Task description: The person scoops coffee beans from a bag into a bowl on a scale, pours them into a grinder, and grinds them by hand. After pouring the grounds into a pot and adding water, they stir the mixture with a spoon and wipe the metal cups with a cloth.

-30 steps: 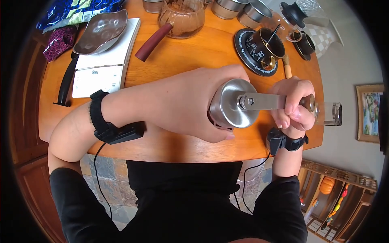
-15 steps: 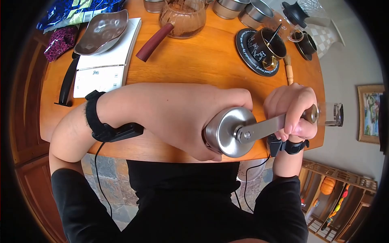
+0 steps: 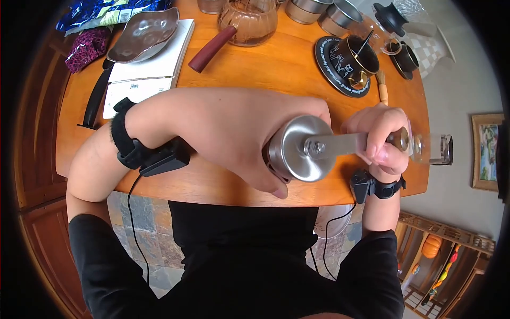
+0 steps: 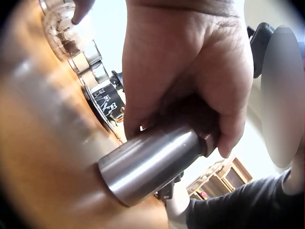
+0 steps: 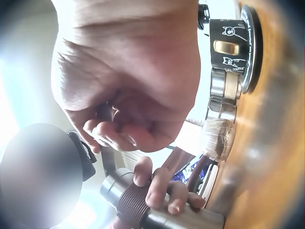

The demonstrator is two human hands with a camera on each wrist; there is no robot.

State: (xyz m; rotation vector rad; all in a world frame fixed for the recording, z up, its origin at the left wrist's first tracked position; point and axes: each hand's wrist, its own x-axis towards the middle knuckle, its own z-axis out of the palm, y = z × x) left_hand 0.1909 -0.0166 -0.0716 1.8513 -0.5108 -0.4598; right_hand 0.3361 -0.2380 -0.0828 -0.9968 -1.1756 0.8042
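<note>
My left hand [image 3: 228,125] grips the steel body of a hand coffee grinder [image 3: 305,159] from above the table's near side. In the left wrist view the smooth lower cylinder [image 4: 150,164] slants down close over the wood. A brown ribbed band [image 5: 131,205] circles the grinder under the left fingers in the right wrist view. From the round lid a flat crank arm [image 3: 342,144] reaches rightward. At its end, my right hand [image 3: 378,139] has its fingers curled round the brown knob [image 3: 405,139], which is partly hidden.
Behind the hands stands a glass pot [image 3: 249,24] with a dark red handle. A black cat-patterned cup [image 3: 340,56] sits on its saucer [image 3: 325,69], near a brush [image 3: 383,90]. To the left, a brown dish [image 3: 143,34] rests on a white slab [image 3: 138,85]. A glass [image 3: 441,149] is far right.
The grinder's lid swung toward my body and left, then back away from it, and the crank angle shifted with it. Both hands have kept their grip throughout.
</note>
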